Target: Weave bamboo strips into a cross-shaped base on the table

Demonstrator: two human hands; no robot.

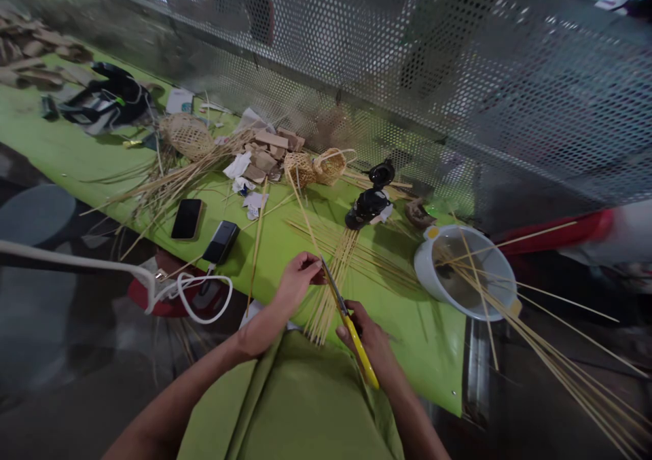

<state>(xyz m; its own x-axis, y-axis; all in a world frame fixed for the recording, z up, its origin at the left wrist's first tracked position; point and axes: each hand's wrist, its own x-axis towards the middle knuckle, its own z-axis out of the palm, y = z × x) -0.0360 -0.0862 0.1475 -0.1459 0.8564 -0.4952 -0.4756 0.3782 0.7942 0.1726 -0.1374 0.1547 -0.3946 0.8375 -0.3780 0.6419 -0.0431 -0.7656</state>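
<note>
My left hand point(299, 280) is closed in a pinch on a thin bamboo strip point(304, 210), which slants up and away toward the small woven baskets. My right hand point(367, 334) is wrapped round a yellow-handled cutting tool point(363, 352). Its narrow metal blade meets the strip at my left fingertips; whether it is a knife or scissors I cannot tell. Beneath and beyond my hands, a bundle of bamboo strips point(318, 317) crosses other strips point(392, 263) on the green tabletop point(438, 358). A black object point(367, 207) sits on the bundle's far end.
At right stands a white bucket point(425, 270) with long strips jutting past the table edge. Left lie a phone point(187, 219), a power bank point(221, 241) with a white cable point(206, 319), and dry strips point(173, 188). Woven baskets point(188, 136) and scraps point(267, 154) sit before a perforated metal panel point(356, 52).
</note>
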